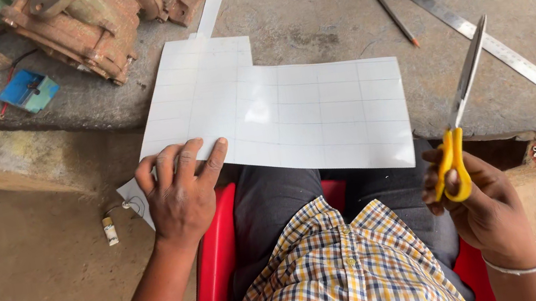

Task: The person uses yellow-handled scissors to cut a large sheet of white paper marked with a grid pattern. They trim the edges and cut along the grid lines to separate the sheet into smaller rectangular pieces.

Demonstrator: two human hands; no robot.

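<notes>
The white gridded sheet (290,107) lies flat on the concrete table (302,2), its long axis running left to right and its near edge overhanging the lap. The left hand (181,193) presses its near-left corner, fingers (187,160) spread flat on it. To the right and clear of the sheet, the right hand (481,206) holds yellow-handled scissors (461,123), fingers clamped through the loops, blades together pointing up. A pencil (394,16) and steel ruler (478,31) lie beyond.
</notes>
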